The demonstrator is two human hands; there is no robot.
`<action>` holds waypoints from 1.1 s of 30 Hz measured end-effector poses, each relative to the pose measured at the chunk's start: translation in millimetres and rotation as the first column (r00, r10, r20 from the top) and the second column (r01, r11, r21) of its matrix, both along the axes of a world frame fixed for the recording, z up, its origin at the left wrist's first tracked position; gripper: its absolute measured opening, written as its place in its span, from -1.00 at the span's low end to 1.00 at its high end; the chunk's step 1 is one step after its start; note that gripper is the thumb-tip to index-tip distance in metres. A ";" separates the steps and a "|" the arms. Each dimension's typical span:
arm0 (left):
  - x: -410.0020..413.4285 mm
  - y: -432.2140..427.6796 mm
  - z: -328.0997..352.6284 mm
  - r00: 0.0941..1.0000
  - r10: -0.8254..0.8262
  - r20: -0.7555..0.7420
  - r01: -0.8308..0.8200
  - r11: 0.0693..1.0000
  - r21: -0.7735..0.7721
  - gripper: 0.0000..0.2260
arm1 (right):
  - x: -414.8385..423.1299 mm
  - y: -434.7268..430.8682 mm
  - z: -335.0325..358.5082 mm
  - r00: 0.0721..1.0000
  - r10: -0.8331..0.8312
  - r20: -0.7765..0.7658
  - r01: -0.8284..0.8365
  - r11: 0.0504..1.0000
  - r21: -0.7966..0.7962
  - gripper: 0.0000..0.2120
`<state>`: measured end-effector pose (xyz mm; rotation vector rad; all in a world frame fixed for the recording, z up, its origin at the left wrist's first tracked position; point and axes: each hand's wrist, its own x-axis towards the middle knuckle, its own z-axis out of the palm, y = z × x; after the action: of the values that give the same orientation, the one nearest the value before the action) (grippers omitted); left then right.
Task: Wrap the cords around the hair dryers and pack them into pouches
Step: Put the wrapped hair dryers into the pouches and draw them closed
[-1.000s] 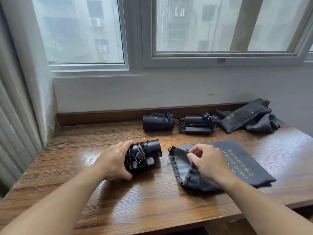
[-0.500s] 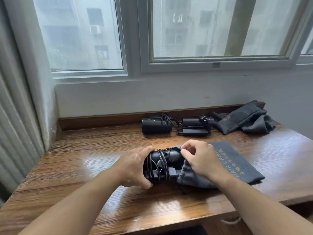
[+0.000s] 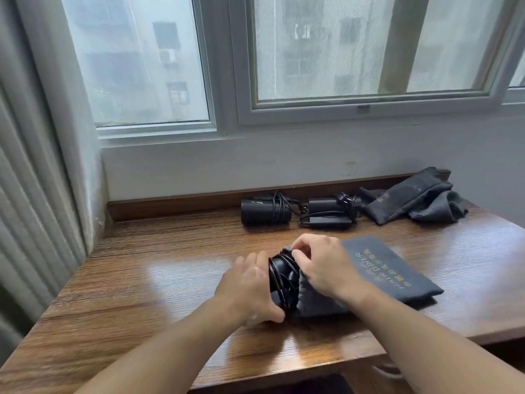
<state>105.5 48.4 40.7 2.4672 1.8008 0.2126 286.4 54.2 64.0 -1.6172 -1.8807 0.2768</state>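
Observation:
A black hair dryer (image 3: 281,277) wrapped in its cord lies near the middle of the wooden table, its right end inside the mouth of a grey pouch (image 3: 389,270) with gold lettering. My left hand (image 3: 250,288) grips the dryer's left end. My right hand (image 3: 321,265) pinches the pouch's open rim over the dryer. Most of the dryer is hidden by my hands and the cloth.
Two more black hair dryers (image 3: 265,210) (image 3: 329,211) with wrapped cords lie at the back by the wall. Crumpled grey pouches (image 3: 417,201) sit at the back right. The wooden table (image 3: 156,280) ends at a curtain on the left and a front edge near me.
My left hand has pushed the dryer rightward, from outside the pouch into its mouth. My right hand has lifted the pouch's rim and drawn it over the dryer.

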 end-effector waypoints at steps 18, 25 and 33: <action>13.5 -4.9 -24.3 0.909 0.122 0.400 -0.118 0.992 -0.034 -0.41 | -22.6 -13.5 -4.7 0.975 0.221 0.013 -0.220 0.974 -0.043 -0.90; -40.6 15.5 -19.2 0.671 0.103 0.734 0.012 0.989 -0.150 -0.72 | 1.8 -12.9 -4.7 0.976 0.217 0.011 -0.216 0.976 -0.031 -0.86; -28.9 24.5 -36.3 0.731 0.006 0.682 0.137 0.978 -0.155 -0.54 | -21.8 -48.1 -36.3 0.974 -0.015 0.226 -0.007 0.996 0.094 -0.42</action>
<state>76.6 72.9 4.4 1.9241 1.3253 0.7814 264.6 6.1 27.7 -1.6455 -2.0265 0.0002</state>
